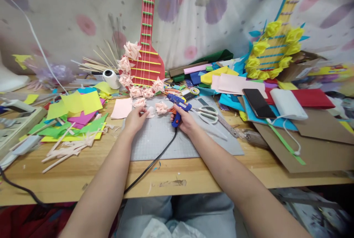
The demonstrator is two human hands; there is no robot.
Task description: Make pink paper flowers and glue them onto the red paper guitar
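My right hand (184,120) is closed round the handle of a blue hot glue gun (178,105), whose black cord runs back over the table edge. The nozzle points left toward a pink paper flower (161,108) lying on the grey cutting mat (166,138). My left hand (135,119) rests on the mat with its fingertips pinching a pale pink paper piece (151,111). Just beyond leans a red cardboard guitar (147,39) with pink paper flowers (129,68) along its left side.
Scissors (207,114) lie right of the glue gun. A black phone (258,103) and a white power bank (287,103) sit on coloured paper at right. A yellow-flowered guitar (276,46) leans at back right. Paper sheets and scraps (74,116) lie at left, beside a tape roll (111,78).
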